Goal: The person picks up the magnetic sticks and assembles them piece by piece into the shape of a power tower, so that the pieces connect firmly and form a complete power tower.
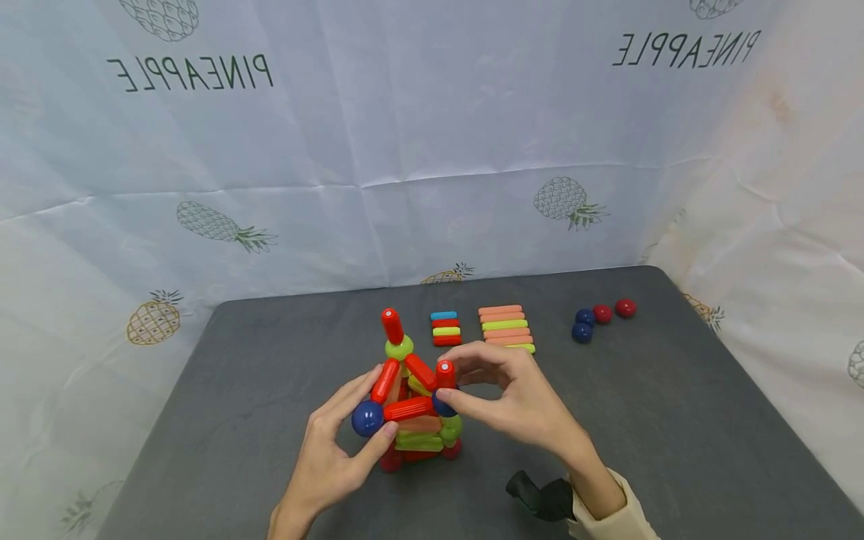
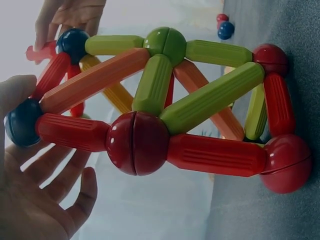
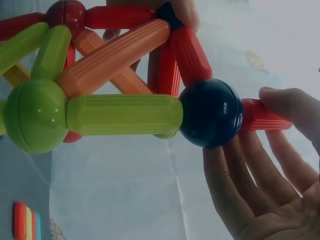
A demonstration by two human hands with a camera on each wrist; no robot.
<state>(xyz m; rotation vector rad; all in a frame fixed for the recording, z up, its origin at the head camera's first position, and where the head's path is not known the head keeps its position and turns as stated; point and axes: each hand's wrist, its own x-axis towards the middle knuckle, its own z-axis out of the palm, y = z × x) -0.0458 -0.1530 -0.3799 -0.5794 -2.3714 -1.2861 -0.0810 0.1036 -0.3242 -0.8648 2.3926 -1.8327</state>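
A tower of magnetic rods and balls stands on the dark table, with a lime ball (image 2: 165, 46) and a dark red ball (image 2: 137, 143) at its middle level. My left hand (image 1: 332, 448) holds the blue ball (image 1: 367, 418) at the tower's upper left corner between thumb and fingers. At the upper right corner, my right hand (image 1: 516, 386) pinches a short red rod (image 3: 262, 116) that sits upright on another blue ball (image 3: 211, 113). Fingers of that hand also lie against this ball. Another red rod (image 1: 391, 325) rises from the lime ball (image 1: 399, 347) at the far corner.
Behind the tower lie a row of short rods (image 1: 445, 324) and a row of longer orange and lime rods (image 1: 505, 325). Loose blue balls (image 1: 582, 332) and red balls (image 1: 625, 307) sit at the back right. A pineapple-print cloth (image 1: 432, 135) hangs behind the table.
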